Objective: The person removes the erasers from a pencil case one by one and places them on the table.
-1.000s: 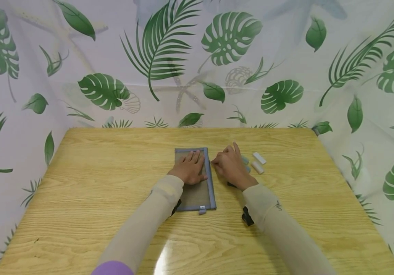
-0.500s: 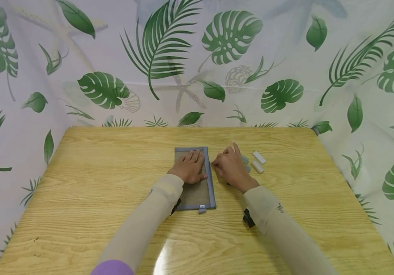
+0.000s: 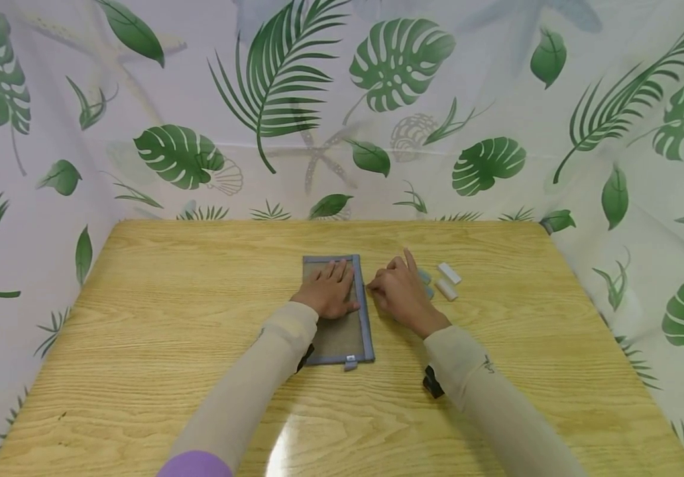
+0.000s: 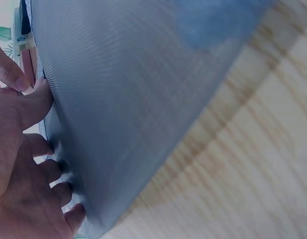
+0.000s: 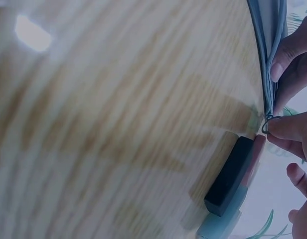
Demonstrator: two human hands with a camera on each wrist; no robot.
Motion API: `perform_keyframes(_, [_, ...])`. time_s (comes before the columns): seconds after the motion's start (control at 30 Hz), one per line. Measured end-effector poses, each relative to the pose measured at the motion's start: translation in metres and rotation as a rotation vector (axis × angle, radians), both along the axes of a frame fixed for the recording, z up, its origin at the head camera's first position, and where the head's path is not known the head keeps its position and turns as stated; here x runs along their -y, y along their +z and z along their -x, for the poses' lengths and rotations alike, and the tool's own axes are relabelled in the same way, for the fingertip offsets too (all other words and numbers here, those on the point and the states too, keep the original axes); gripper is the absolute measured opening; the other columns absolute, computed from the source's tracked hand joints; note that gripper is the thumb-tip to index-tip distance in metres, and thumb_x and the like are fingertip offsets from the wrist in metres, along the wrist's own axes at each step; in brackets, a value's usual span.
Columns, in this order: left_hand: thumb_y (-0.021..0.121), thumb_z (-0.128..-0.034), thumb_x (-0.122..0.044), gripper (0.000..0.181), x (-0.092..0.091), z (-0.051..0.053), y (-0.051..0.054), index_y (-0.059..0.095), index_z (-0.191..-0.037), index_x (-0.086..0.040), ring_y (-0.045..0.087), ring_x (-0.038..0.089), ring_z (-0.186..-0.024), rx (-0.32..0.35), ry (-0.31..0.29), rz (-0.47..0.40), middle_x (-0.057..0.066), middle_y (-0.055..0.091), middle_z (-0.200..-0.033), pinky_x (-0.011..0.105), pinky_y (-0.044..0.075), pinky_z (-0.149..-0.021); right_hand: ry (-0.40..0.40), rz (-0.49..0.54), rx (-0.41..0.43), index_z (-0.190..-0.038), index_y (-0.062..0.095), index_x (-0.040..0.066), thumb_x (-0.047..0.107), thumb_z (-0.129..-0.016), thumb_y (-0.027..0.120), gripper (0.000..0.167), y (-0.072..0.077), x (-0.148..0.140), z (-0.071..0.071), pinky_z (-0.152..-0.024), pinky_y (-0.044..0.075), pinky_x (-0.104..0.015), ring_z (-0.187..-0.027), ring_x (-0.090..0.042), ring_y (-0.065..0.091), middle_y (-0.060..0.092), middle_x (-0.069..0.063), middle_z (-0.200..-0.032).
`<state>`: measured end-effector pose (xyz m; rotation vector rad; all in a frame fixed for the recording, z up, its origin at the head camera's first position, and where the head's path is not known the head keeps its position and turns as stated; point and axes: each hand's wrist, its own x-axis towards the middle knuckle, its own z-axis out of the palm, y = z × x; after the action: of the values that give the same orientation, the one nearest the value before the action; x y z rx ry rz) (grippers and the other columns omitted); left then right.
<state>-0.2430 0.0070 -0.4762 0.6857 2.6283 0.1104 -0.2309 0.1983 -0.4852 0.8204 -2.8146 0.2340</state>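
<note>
A grey mesh zipper pouch (image 3: 342,338) with blue-grey edging lies flat on the wooden table. My left hand (image 3: 328,291) rests on it with straight fingers spread across the mesh. Beside the pouch's right edge, my right hand (image 3: 400,291) pinches a small ring-shaped zipper pull (image 5: 269,123) between thumb and forefinger. Its other fingers are raised off the table. In the left wrist view the pouch (image 4: 118,99) fills the middle, and my left thumb lies along its edge, close to the right fingertips.
Beyond my right hand lie two whitish blocks (image 3: 448,281) and pale green blocks (image 3: 425,276), partly hidden by the hand. A black block (image 5: 229,177) shows in the right wrist view. A leaf-printed cloth (image 3: 318,132) rises behind the table (image 3: 169,318).
My right hand has slid slightly toward me along the pouch's right edge, still pinching the zipper pull. The left hand stays in place on the pouch.
</note>
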Motion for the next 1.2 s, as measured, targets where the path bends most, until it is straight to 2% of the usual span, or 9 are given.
perform_keyframes(0.77, [0.041,-0.1060,-0.054,0.078,-0.0023,0.0020,-0.0040,0.009,-0.165,-0.013,0.003,0.027,-0.156,-0.005,0.001,0.010,0.008,0.002,-0.170,0.045,0.011,-0.125,-0.004,-0.009,0.011,-0.095,0.084,0.011,0.009,-0.090,0.078,0.008,0.0022,0.0004,-0.0074,-0.117,0.017,-0.067,-0.100,-0.028,0.058,0.075,-0.001,-0.092])
perform_keyframes(1.07, [0.042,-0.1062,-0.052,0.078,0.0017,0.0001,-0.0040,0.010,-0.164,-0.011,0.004,0.029,-0.156,-0.016,-0.009,-0.021,0.011,0.003,-0.170,0.046,0.011,-0.125,-0.004,0.007,0.007,-0.095,0.084,0.012,0.010,-0.090,0.078,0.008,0.0006,0.0012,-0.0075,-0.116,0.016,-0.069,-0.096,-0.028,0.058,0.076,-0.002,-0.091])
perform_keyframes(1.2, [0.044,-0.1062,-0.051,0.078,0.0026,-0.0003,-0.0049,0.013,-0.164,-0.008,0.006,0.031,-0.155,-0.042,-0.029,-0.054,0.014,0.006,-0.169,0.046,0.012,-0.125,-0.012,0.006,0.001,-0.094,0.084,0.012,0.012,-0.090,0.079,0.007,-0.0001,0.0019,-0.0078,-0.116,0.018,-0.069,-0.096,-0.028,0.058,0.076,-0.001,-0.089])
